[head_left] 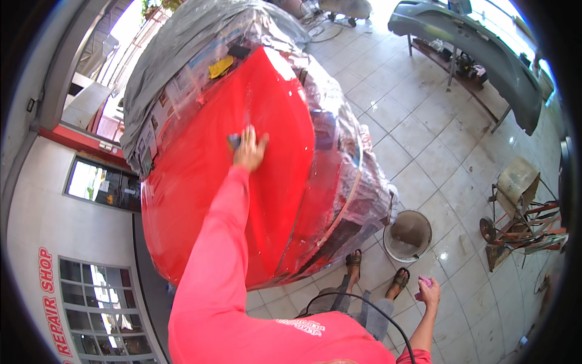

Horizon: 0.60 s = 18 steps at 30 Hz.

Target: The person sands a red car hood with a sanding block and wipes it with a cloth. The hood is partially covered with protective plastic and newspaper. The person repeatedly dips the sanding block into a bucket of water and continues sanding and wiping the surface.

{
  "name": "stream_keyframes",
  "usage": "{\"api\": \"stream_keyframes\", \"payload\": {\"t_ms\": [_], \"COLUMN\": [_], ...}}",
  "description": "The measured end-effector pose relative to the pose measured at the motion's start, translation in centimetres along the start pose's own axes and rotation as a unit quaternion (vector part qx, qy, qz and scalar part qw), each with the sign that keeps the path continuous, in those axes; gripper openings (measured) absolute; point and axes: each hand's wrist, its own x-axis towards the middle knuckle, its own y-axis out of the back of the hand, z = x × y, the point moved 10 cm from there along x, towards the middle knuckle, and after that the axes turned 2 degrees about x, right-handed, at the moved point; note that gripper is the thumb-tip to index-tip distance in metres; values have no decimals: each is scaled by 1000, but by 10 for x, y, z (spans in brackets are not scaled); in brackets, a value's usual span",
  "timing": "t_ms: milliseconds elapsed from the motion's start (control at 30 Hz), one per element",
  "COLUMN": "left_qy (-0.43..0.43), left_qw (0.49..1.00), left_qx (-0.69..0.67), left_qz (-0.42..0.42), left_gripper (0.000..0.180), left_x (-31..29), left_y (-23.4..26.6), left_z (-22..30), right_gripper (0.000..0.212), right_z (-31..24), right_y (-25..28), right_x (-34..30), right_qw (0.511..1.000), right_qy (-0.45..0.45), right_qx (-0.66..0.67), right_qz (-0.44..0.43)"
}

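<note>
Fingers [248,134] of the left hand [247,155] lay on the red car panel [200,176], thumb apart; the right hand [431,293] closed round a pink sponge-like piece [427,281].
A small dark pad [233,142] showed beside the left fingers (gripped or not, I cannot tell). Red lettering [47,285] marked the wall, white print [303,326] the shirt; a bucket [388,246] held something murky; newspaper [332,94] edged the panel, tiled floor [418,142] giving room rightward.

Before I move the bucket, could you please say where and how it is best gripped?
Probably by the right of its rim, from above: the bucket stands upright and open-topped, and the masked car is close on its left. The right hand is nearest but holds something pink.
</note>
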Motion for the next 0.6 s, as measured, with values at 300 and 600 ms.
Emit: {"api": "stream_keyframes", "payload": {"t_ms": [300, 600], "left_qy": [88, 117], "left_qw": [970, 962], "left_qx": [-222, -246], "left_qz": [35, 23], "left_gripper": [93, 86], "left_x": [-179, -6], "left_y": [94, 35], "left_z": [159, 10], "right_gripper": [42, 48], "right_z": [-22, -41], "right_y": [-25, -36], "right_x": [8, 18], "right_qw": [999, 995], "right_qy": [13, -7], "right_qx": [-4, -74], "right_qz": [-41, -70]}}
